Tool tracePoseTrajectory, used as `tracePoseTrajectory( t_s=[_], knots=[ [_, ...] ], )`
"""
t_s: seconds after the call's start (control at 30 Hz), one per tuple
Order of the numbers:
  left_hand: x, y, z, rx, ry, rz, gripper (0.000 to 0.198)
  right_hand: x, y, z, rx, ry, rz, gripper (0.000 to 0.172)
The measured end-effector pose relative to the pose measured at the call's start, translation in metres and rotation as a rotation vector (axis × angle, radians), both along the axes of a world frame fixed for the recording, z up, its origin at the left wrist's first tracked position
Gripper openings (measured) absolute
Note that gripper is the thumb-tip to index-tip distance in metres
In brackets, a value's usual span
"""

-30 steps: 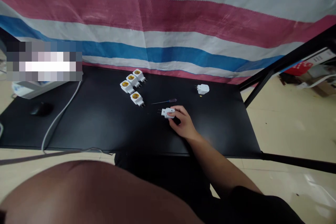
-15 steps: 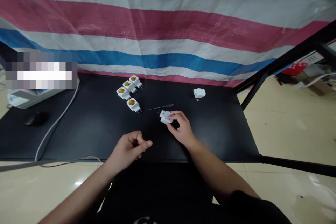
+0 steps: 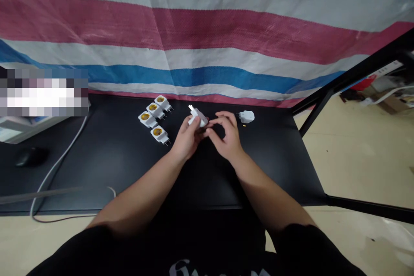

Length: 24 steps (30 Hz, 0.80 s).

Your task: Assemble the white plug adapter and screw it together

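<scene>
My left hand (image 3: 186,140) grips a white plug-in lamp socket adapter (image 3: 199,116), the thumb lying on its near side and its prongs pointing up and to the left. My right hand (image 3: 228,136) is at the adapter's right end, fingers curved and apart. Its fingertips are close to the adapter and to the left fingers; whether they touch it I cannot tell. Left of my hands lie several like adapters, among them a near one (image 3: 159,134), with their brass-coloured sockets facing up. Another white adapter (image 3: 247,117) lies right of my right hand, socket out of sight.
A tiny yellowish piece (image 3: 244,126) lies below the right-hand adapter. On the black table (image 3: 106,155) at the left are a black mouse (image 3: 31,156), a grey cable (image 3: 61,159) and a partly blurred-out white device (image 3: 19,129). A striped sheet (image 3: 200,30) hangs behind.
The adapter has passed from my right hand to my left and moved away from me, tipped upward. My left hand rose to it. The screwdriver is now hidden behind my hands.
</scene>
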<state>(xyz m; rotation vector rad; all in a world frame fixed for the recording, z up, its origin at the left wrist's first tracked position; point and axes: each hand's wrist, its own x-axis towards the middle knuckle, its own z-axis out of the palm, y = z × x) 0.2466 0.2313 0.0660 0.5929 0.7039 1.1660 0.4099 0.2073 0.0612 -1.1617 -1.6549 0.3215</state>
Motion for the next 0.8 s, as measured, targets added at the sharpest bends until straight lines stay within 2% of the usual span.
tracePoseTrajectory(
  t_s=[0.1,0.23,0.33,0.4,0.47,0.63,0.8],
  knots=[
    [-0.012,0.019,0.001,-0.042,-0.074,0.028,0.038,0.012,0.022,-0.01,-0.131,-0.065,0.061,0.012],
    [-0.033,0.019,0.0,-0.087,-0.161,-0.115,0.042,0.012,0.025,-0.026,-0.261,-0.38,0.201,0.029],
    [-0.04,0.019,-0.003,-0.104,-0.189,-0.207,0.039,0.01,0.023,-0.029,-0.319,-0.53,0.222,0.019],
    [-0.042,0.021,-0.005,-0.09,-0.175,-0.213,0.037,0.015,0.022,-0.027,-0.336,-0.549,0.212,0.014],
    [-0.044,0.025,-0.006,-0.067,-0.147,-0.195,0.036,0.027,0.021,-0.022,-0.343,-0.49,0.177,0.015],
    [-0.046,0.028,-0.006,-0.058,-0.071,-0.179,0.039,0.057,0.011,-0.006,-0.293,-0.116,0.041,0.022],
    [-0.042,0.027,-0.011,-0.093,0.012,-0.241,0.046,0.055,0.001,0.002,-0.259,-0.004,0.095,0.024]
  ],
)
